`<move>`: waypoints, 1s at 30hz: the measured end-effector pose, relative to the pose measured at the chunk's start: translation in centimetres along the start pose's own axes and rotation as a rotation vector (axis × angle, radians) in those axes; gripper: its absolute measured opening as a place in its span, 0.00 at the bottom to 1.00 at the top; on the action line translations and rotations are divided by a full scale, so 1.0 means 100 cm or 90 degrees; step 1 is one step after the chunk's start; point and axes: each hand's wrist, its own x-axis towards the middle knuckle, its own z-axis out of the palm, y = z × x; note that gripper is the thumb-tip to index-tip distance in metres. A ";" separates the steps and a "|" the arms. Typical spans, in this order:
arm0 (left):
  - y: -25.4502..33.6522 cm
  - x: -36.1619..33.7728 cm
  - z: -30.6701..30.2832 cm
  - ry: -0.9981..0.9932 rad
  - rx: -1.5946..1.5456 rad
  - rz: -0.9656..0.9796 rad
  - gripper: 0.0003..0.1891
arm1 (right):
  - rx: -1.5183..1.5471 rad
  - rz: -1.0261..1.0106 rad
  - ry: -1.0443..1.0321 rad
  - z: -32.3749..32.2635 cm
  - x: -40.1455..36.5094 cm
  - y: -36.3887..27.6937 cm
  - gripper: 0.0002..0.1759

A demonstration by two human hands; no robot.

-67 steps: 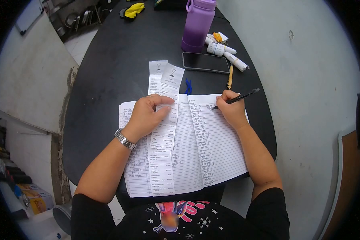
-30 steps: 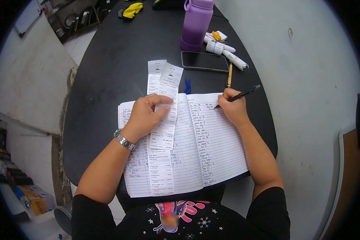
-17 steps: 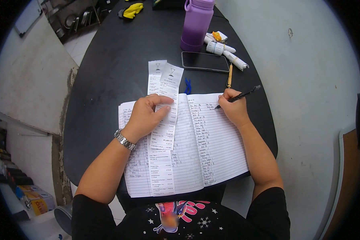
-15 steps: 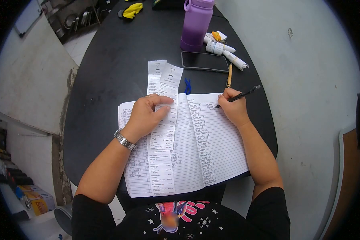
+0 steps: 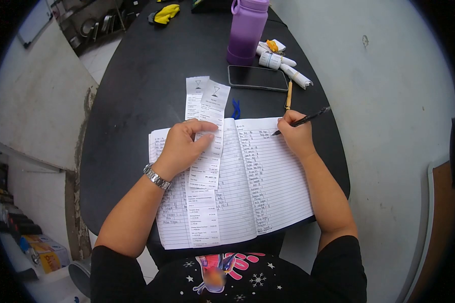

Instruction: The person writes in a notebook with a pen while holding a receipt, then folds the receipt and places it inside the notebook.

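Observation:
An open lined notebook (image 5: 268, 177) full of handwritten lists lies on the black table (image 5: 136, 101) in front of me. My right hand (image 5: 296, 136) grips a black pen (image 5: 303, 120), its tip on the upper part of the right page. My left hand (image 5: 182, 147), a metal watch on the wrist, pinches a long white receipt (image 5: 211, 108) over the left page. A second receipt (image 5: 194, 96) lies under it, and a third strip (image 5: 202, 217) runs down the left page.
Beyond the notebook lie a dark phone (image 5: 258, 78), a wooden pen (image 5: 288, 96), a small blue item (image 5: 236, 108), rolled paper rolls (image 5: 283, 64) and a purple bottle (image 5: 246, 30). A yellow object (image 5: 167, 12) sits at the far end. A white wall is on the right.
My right hand and the pen have shifted slightly to the right along the top lines of the right page. The left hand stays on the receipt.

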 end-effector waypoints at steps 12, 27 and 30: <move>-0.005 0.002 -0.002 -0.017 -0.004 0.012 0.11 | 0.336 0.191 -0.074 -0.015 0.010 0.007 0.14; -0.008 0.004 -0.005 -0.021 -0.128 -0.052 0.18 | 0.303 0.161 -0.068 -0.006 0.011 0.005 0.14; -0.007 0.004 -0.006 -0.047 -0.148 -0.061 0.19 | 0.302 0.168 -0.043 -0.004 0.008 0.004 0.14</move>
